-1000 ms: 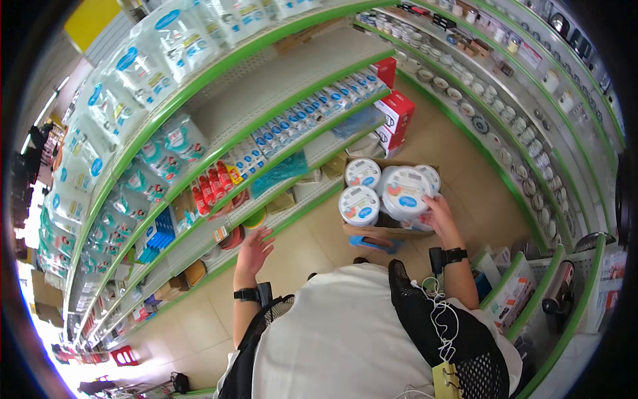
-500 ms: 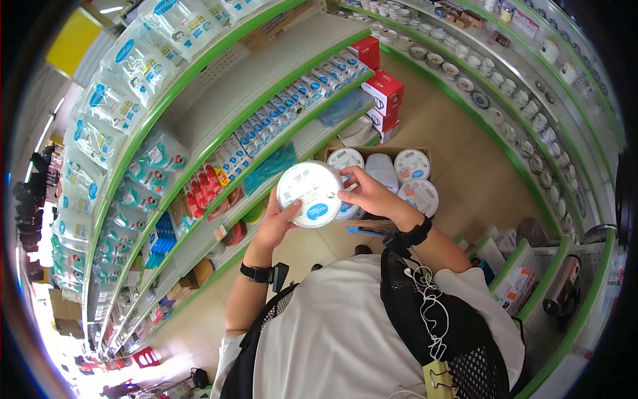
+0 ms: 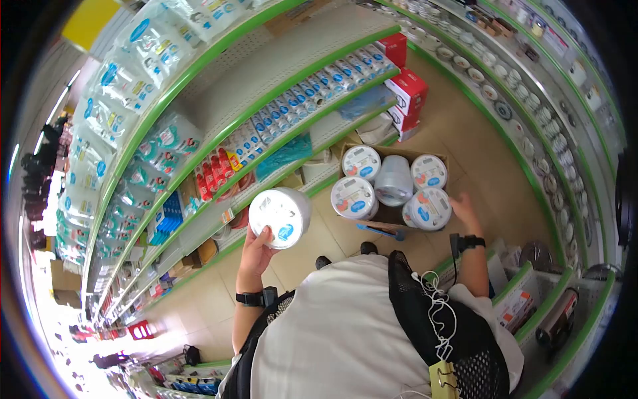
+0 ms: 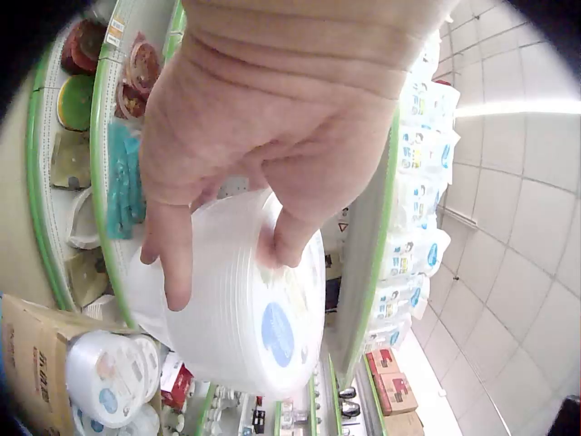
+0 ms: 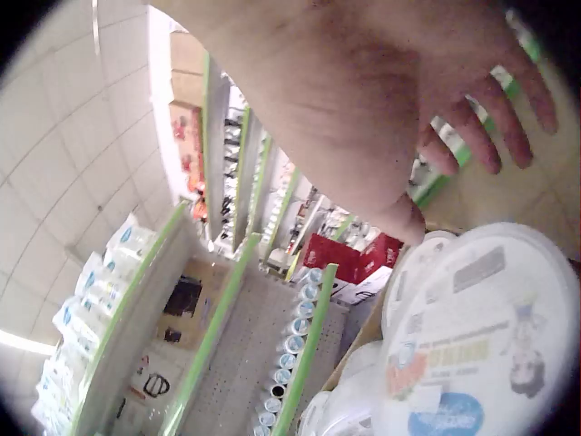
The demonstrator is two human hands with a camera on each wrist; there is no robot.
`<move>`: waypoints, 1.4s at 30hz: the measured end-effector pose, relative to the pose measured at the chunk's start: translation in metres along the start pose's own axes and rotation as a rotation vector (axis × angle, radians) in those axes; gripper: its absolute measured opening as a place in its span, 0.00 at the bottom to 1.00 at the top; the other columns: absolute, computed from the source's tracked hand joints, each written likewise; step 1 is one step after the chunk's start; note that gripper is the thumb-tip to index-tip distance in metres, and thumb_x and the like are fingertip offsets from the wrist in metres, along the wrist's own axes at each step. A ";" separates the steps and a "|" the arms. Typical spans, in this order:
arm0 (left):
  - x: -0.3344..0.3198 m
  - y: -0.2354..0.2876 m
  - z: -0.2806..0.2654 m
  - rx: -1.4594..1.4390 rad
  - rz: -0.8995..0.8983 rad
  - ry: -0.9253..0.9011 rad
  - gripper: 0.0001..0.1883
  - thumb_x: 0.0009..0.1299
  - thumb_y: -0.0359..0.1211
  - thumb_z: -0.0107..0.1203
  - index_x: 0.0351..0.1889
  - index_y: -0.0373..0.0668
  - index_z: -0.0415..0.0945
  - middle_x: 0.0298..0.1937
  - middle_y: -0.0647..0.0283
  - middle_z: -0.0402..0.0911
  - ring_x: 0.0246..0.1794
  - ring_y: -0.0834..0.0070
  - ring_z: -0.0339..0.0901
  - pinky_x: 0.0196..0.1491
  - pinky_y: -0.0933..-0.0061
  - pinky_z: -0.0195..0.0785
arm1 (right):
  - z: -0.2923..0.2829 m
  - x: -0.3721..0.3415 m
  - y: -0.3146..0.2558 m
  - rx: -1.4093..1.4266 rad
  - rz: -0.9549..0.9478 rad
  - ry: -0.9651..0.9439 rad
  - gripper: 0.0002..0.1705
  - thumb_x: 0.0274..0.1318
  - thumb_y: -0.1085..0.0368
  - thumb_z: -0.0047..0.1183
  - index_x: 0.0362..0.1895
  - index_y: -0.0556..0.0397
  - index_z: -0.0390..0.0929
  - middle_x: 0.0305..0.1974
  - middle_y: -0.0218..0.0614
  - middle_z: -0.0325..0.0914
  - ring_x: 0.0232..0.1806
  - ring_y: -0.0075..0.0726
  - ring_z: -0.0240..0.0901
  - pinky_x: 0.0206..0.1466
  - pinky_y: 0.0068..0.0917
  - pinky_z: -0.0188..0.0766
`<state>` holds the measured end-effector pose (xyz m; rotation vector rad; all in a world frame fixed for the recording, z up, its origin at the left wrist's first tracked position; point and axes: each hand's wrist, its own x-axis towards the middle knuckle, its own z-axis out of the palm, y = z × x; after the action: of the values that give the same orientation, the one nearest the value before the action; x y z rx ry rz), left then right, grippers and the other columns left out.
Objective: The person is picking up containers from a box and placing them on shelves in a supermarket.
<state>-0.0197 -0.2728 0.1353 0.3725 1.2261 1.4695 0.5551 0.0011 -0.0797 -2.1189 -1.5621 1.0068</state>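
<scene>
My left hand (image 3: 258, 251) grips a round pack of nested clear-white plastic bowls (image 3: 279, 216), its labelled end tilted up. The left wrist view shows the thumb on the label of this pack (image 4: 245, 291) and the fingers along its ridged side. Off to the right, my right hand (image 3: 466, 211) is beside the carton (image 3: 385, 226), fingers extended and holding nothing. It is nearest the front-right pack (image 3: 428, 208); in the right wrist view the fingers (image 5: 495, 118) are spread above and beyond that labelled pack (image 5: 481, 336). Several similar packs fill the carton, one lying on its side (image 3: 393, 181).
A long green-edged shelf unit (image 3: 266, 110) runs along the left, with small packaged goods and bagged items on its tiers. Red boxes (image 3: 407, 90) stand on the floor past the carton. Shelves of bowls (image 3: 488, 92) line the right, and low shelving (image 3: 518, 302) is near my right elbow.
The right hand first held a pack over the carton, then both hands held it in front of me. Now the left hand alone has it, and the right hand has returned to the carton's right side.
</scene>
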 end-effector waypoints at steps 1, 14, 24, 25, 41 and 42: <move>-0.001 -0.003 -0.011 -0.023 0.009 0.019 0.28 0.80 0.31 0.52 0.75 0.51 0.56 0.62 0.60 0.76 0.59 0.64 0.81 0.56 0.51 0.84 | -0.009 -0.011 -0.001 0.038 0.141 -0.130 0.43 0.61 0.47 0.62 0.72 0.61 0.66 0.69 0.57 0.70 0.70 0.54 0.69 0.68 0.45 0.69; -0.013 0.015 -0.018 -0.161 0.065 0.097 0.27 0.81 0.33 0.51 0.76 0.52 0.56 0.68 0.56 0.73 0.62 0.58 0.80 0.55 0.50 0.85 | -0.001 -0.038 0.042 0.562 0.249 -0.427 0.26 0.70 0.50 0.55 0.63 0.51 0.74 0.50 0.40 0.83 0.46 0.41 0.81 0.47 0.39 0.78; -0.009 0.035 -0.088 -0.231 0.081 0.137 0.28 0.81 0.32 0.51 0.76 0.52 0.56 0.68 0.56 0.73 0.62 0.58 0.80 0.54 0.50 0.85 | -0.002 -0.080 -0.032 0.584 0.176 -0.244 0.30 0.68 0.46 0.56 0.65 0.51 0.71 0.46 0.41 0.83 0.41 0.40 0.82 0.42 0.37 0.80; -0.012 0.041 -0.093 -0.238 0.080 0.147 0.28 0.81 0.32 0.50 0.77 0.52 0.56 0.68 0.56 0.73 0.62 0.58 0.80 0.54 0.51 0.85 | -0.009 -0.081 -0.046 0.554 0.164 -0.192 0.27 0.67 0.46 0.56 0.61 0.50 0.72 0.44 0.39 0.82 0.38 0.37 0.82 0.38 0.34 0.79; -0.060 0.114 -0.286 -0.255 0.171 0.229 0.30 0.80 0.31 0.50 0.78 0.55 0.54 0.72 0.55 0.70 0.67 0.57 0.76 0.58 0.47 0.82 | 0.130 -0.181 -0.447 1.020 -0.267 -0.475 0.18 0.69 0.50 0.55 0.53 0.46 0.72 0.42 0.33 0.78 0.39 0.32 0.76 0.44 0.36 0.77; -0.066 0.116 -0.291 -0.250 0.166 0.231 0.30 0.80 0.31 0.50 0.78 0.55 0.54 0.72 0.55 0.70 0.67 0.57 0.76 0.58 0.47 0.82 | 0.147 -0.172 -0.458 1.078 -0.217 -0.523 0.19 0.68 0.50 0.57 0.54 0.46 0.73 0.42 0.34 0.78 0.39 0.35 0.77 0.44 0.37 0.78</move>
<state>-0.2880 -0.4467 0.1379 0.1394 1.1943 1.8261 0.1062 -0.0199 0.1632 -0.9692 -0.9707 1.8441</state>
